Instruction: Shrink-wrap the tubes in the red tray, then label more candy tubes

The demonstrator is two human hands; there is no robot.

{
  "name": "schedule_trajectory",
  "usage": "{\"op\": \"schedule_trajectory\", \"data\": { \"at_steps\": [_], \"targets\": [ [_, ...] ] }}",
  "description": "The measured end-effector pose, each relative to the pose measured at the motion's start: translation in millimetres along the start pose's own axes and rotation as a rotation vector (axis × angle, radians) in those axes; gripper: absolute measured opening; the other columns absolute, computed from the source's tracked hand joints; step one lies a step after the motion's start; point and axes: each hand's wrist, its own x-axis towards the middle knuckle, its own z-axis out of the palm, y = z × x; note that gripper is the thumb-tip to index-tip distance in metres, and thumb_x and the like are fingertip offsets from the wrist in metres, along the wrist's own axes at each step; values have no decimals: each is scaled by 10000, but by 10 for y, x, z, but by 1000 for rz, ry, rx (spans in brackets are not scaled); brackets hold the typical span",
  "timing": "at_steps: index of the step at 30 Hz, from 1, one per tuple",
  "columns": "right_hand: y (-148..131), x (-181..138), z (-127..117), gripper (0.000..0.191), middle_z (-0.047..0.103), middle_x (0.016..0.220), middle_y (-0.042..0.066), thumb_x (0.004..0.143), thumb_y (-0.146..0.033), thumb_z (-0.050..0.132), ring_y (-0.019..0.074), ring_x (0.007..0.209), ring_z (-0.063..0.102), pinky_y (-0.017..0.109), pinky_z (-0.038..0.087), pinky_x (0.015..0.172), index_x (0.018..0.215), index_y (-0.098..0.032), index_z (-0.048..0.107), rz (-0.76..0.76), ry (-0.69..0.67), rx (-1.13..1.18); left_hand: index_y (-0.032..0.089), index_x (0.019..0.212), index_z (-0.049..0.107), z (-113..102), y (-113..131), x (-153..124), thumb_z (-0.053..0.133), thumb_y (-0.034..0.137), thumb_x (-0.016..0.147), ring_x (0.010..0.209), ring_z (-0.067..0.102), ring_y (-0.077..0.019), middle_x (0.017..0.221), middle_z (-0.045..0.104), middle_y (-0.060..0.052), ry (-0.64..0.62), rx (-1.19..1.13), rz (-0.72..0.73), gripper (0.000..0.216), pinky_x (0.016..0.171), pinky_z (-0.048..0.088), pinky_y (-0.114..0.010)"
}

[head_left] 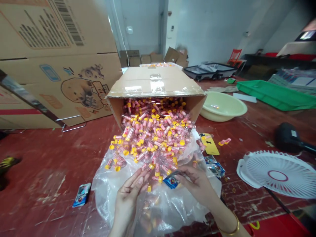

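My right hand (197, 182) pinches a small blue foil packet (171, 181) by its right end. My left hand (130, 189) has its thumb and fingers drawn together at the front edge of the pile; what they hold, if anything, I cannot make out. Touching or just beyond those fingertips is a small clear tube (148, 167) with a yellow cap and pink contents. Many similar tubes (155, 131) spill from a cardboard box (155, 82) lying on its side, onto a clear plastic sheet (111, 187).
Blue packets lie at left (82, 195) and right (214, 166). A yellow phone (209, 144), a pale green basin (222, 105), a white fan grille (278, 174) and a green tray (276, 95) are on the right. A large printed carton (56, 75) stands at left on the red surface.
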Motion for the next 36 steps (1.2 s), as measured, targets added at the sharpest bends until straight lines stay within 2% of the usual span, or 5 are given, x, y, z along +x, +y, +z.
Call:
{"op": "schedule_trajectory", "data": {
  "at_steps": [7, 12, 19, 26, 36],
  "targets": [
    [10, -39, 38, 163, 702, 817, 47, 822, -333, 632, 180, 775, 647, 304, 547, 691, 904, -198, 669, 29, 4, -6, 158, 748, 704, -74, -9, 71, 892, 306, 420, 575, 686, -163, 600, 730, -4, 103, 64, 68, 406, 565, 567, -251],
    [-44, -22, 120, 146, 677, 764, 30, 818, -334, 632, 160, 719, 625, 283, 533, 663, 840, -196, 672, 42, -15, -35, 202, 406, 431, -89, -27, 13, 682, 413, 744, 285, 324, -54, 275, 325, 98, 49, 109, 99, 471, 417, 420, -202],
    [-198, -142, 273, 261, 692, 821, -6, 753, -245, 692, 147, 770, 651, 266, 520, 706, 998, -226, 603, 148, -197, 162, 300, 1102, 600, -66, -109, -95, 767, 391, 677, 1137, 577, -250, 1251, 606, -63, -333, 133, 46, 466, 929, 495, -364],
    [-174, -11, 230, 181, 673, 952, 26, 817, -206, 589, 178, 893, 633, 312, 505, 786, 994, -234, 613, -6, -163, -154, 168, 755, 687, 167, -137, -354, 704, 492, 715, 488, 616, -157, 602, 647, -39, -480, 67, -480, 327, 514, 551, -306],
    [440, 98, 140, 189, 660, 974, 69, 859, -275, 561, 223, 894, 614, 371, 497, 793, 1031, -209, 602, -73, 130, -347, 133, 963, 705, 144, -127, -311, 825, 335, 621, 739, 712, -202, 927, 753, -126, -212, 113, -399, 415, 544, 560, -225]
  ]
}}
